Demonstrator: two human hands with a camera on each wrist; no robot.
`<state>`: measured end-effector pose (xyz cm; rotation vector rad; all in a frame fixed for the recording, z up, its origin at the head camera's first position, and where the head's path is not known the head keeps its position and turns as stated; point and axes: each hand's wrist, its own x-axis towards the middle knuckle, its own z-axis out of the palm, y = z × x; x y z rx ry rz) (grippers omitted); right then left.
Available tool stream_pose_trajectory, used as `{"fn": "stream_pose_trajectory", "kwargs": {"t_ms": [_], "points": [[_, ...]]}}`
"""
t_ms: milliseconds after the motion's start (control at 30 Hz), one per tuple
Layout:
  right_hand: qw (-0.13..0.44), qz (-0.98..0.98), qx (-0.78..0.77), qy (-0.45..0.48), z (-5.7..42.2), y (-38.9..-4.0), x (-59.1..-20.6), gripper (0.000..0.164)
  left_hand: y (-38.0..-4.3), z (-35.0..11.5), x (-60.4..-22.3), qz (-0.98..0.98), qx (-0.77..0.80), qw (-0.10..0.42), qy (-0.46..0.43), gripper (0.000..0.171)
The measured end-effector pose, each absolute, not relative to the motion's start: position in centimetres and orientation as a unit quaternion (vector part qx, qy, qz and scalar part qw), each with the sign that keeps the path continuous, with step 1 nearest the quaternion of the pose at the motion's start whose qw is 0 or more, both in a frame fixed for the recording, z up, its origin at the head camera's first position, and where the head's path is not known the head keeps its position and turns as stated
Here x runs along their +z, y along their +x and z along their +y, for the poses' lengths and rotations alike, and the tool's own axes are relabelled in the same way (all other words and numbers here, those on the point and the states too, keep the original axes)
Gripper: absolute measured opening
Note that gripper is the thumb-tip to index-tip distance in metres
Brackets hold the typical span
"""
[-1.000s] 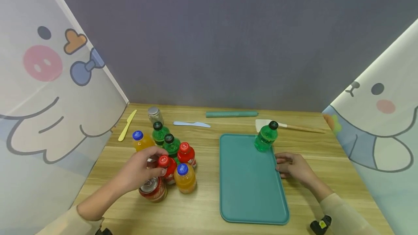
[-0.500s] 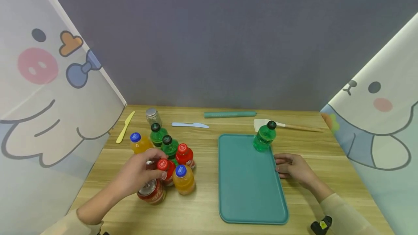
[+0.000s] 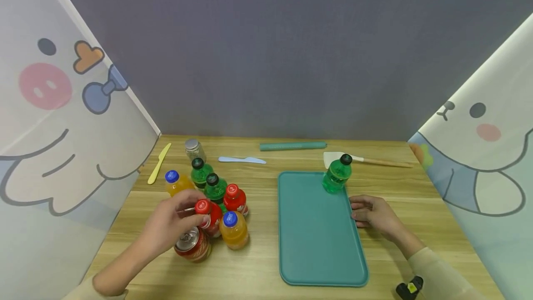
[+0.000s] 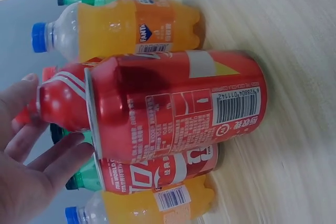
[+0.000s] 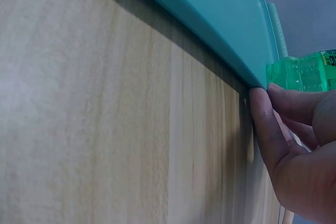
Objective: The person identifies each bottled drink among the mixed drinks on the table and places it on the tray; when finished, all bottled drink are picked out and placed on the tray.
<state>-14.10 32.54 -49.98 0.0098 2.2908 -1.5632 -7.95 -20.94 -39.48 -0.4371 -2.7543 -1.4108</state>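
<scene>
In the head view my left hand grips a small red Coca-Cola bottle near its cap. The left wrist view shows thumb and fingers around its neck, behind a red can that hides its lower part. A second red bottle, two green bottles with black caps and two orange Fanta bottles with blue caps stand around it. My right hand pinches the right edge of the teal tray. One green bottle stands at the tray's far right corner.
A glass jar with a grey lid stands behind the bottles. Along the back lie a yellow knife, a light blue knife, a green stick-like package and a spatula. Patterned side walls and a grey back panel surround the table.
My left hand has shifted slightly left with the red bottle, whose cap now sits further from the second red bottle. The right hand and tray keep their places; the view has shifted a little.
</scene>
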Motion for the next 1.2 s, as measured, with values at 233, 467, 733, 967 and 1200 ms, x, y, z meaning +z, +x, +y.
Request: {"fn": "stream_pose_trajectory", "kwargs": {"t_ms": [233,467,733,967,1200], "points": [[0.182,0.813,-0.553,0.004,32.4,-14.0,-49.9,0.057,-7.8,-21.2,-38.2,-0.887,-0.442,0.054,-0.119,0.037],[0.181,0.811,-0.556,0.003,32.5,-14.0,-50.2,0.057,-7.8,-21.2,-35.8,-0.897,-0.416,0.096,-0.112,0.041],[0.180,0.808,-0.561,0.004,32.5,-14.1,-50.1,0.056,-8.4,-21.4,-32.2,-0.896,-0.402,0.136,-0.135,0.041],[0.178,0.811,-0.558,0.002,32.5,-14.0,-50.2,0.055,-9.4,-21.0,-28.8,-0.907,-0.378,0.129,-0.136,0.040],[0.177,0.815,-0.552,0.003,32.5,-14.1,-50.2,0.053,-11.3,-18.8,-26.4,-0.915,-0.365,0.089,-0.146,0.039]]}}
